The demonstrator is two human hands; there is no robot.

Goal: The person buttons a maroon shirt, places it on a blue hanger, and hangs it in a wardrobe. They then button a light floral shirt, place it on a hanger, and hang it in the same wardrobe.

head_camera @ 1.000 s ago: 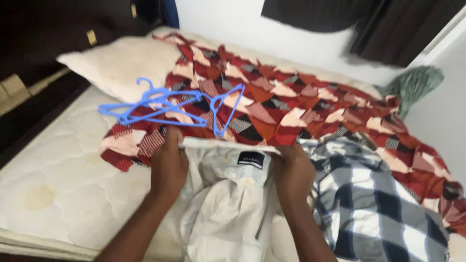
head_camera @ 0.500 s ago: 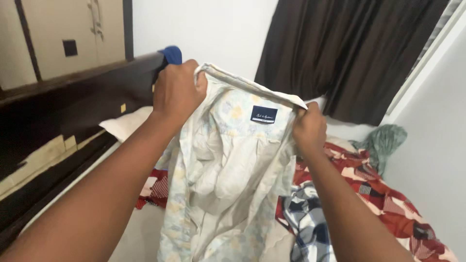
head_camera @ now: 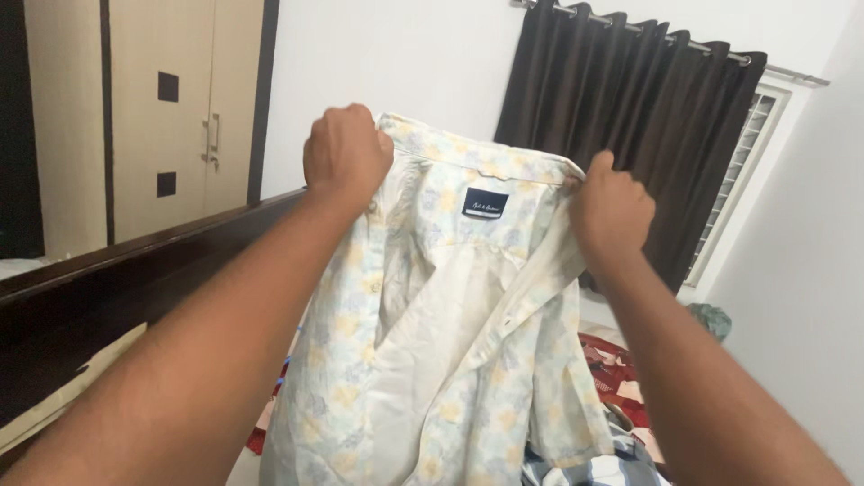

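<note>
Left hand (head_camera: 346, 157) and right hand (head_camera: 612, 211), fingers clenched on pale floral shirt (head_camera: 432, 360), screening bed; dark curtain (head_camera: 630, 117) and wardrobe (head_camera: 135, 117) behind.

The room was evenly and softly lit, with daylight showing at the louvred window (head_camera: 740, 171) beside the dark brown eyelet curtain (head_camera: 621, 117). The pale floral cotton shirt (head_camera: 432, 360) looked slightly washed out. Both forearms in the foreground were soft and a little blurred. The dark wooden headboard (head_camera: 117, 288) lay in shadow.

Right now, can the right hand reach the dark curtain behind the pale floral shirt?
Probably not: the right hand grips the pale floral shirt at its collar, and the dark curtain hangs well beyond.
</note>
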